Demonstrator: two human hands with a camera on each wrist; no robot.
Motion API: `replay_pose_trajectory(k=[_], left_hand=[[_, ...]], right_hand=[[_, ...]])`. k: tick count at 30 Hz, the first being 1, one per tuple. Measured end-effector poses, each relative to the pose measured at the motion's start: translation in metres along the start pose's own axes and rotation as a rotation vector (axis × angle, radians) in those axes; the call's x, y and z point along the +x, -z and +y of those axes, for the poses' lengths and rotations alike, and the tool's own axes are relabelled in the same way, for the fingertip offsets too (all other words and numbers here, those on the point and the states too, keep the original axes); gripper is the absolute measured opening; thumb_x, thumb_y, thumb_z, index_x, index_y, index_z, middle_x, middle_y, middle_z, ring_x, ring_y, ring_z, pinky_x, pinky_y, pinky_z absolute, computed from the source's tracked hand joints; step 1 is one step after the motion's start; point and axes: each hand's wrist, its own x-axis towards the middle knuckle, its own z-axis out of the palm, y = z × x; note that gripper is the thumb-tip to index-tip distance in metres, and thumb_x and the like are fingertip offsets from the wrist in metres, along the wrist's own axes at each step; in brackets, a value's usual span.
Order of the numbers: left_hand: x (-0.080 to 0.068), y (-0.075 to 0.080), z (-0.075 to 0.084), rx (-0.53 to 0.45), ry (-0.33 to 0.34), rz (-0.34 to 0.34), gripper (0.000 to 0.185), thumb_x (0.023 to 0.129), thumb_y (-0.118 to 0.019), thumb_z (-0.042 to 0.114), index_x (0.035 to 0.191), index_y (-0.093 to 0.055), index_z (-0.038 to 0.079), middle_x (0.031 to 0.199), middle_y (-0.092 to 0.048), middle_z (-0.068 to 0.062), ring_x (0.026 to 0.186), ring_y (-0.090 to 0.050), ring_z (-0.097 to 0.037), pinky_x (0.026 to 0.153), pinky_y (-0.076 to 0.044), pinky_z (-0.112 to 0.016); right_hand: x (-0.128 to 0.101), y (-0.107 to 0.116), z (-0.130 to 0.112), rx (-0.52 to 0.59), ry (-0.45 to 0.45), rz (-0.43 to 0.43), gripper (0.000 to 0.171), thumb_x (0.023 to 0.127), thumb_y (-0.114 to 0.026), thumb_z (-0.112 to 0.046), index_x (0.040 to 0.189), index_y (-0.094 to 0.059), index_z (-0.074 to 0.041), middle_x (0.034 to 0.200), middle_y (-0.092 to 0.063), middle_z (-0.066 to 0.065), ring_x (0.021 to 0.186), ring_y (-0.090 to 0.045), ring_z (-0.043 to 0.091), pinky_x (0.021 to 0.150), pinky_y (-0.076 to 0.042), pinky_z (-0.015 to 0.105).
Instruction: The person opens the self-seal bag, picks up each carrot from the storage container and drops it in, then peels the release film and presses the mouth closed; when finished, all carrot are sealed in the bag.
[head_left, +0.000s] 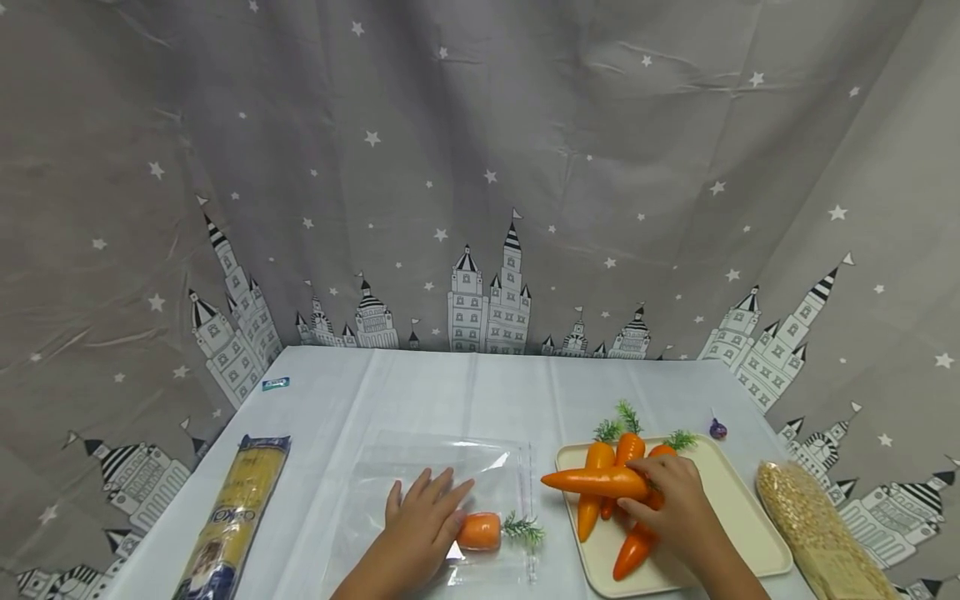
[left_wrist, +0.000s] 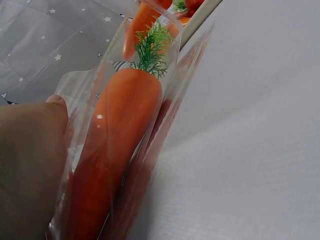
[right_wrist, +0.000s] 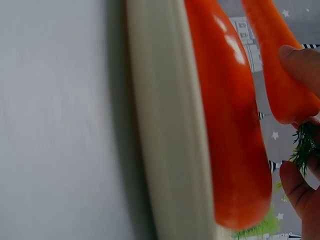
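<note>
My left hand (head_left: 422, 527) rests with spread fingers on a clear plastic zip bag (head_left: 497, 462) on the table. Inside the bag lies an orange carrot (head_left: 480, 532) with a green leafy top (left_wrist: 152, 50) pointing right; its lower part is hidden by the hand in the head view. Over the cream tray (head_left: 738, 542), my right hand (head_left: 675, 504) grips another carrot (head_left: 596, 482) near its thick leafy end, the tip pointing left. In the right wrist view the thumb presses on this carrot (right_wrist: 280, 75). Several more carrots (head_left: 636, 550) lie on the tray beneath.
A pack of spaghetti (head_left: 242, 508) lies at the left, with a small teal packet (head_left: 275, 383) behind it. To the right of the tray lies a bag of pale grains (head_left: 813, 529). A small purple ball-shaped thing (head_left: 717, 430) sits behind the tray. A grey curtain (head_left: 480, 167) hangs behind the table.
</note>
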Motion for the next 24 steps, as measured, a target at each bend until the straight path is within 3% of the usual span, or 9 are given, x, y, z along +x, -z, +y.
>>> replay_pose_trajectory(k=[9,24], left_hand=[[0.0,0.001,0.001,0.003,0.014,-0.007,0.043,0.111,-0.047,0.042,0.151,-0.056,0.029,0.161,-0.048,-0.013,0.152,-0.033,-0.048,0.114,-0.009,-0.08],[0.001,0.001,0.001,0.01,0.024,-0.025,0.044,0.111,-0.046,0.043,0.152,-0.055,0.031,0.162,-0.047,-0.012,0.153,-0.032,-0.047,0.115,-0.009,-0.081]], right_hand=[[0.005,-0.017,-0.019,0.007,-0.028,-0.053,0.048,0.078,-0.094,-0.029,0.12,-0.076,-0.017,0.112,-0.068,-0.001,0.116,-0.054,0.027,0.101,-0.047,0.052],[0.013,-0.041,-0.051,-0.012,-0.041,-0.098,0.05,0.078,-0.094,-0.033,0.123,-0.075,-0.023,0.112,-0.067,-0.008,0.114,-0.052,0.019,0.095,-0.049,0.041]])
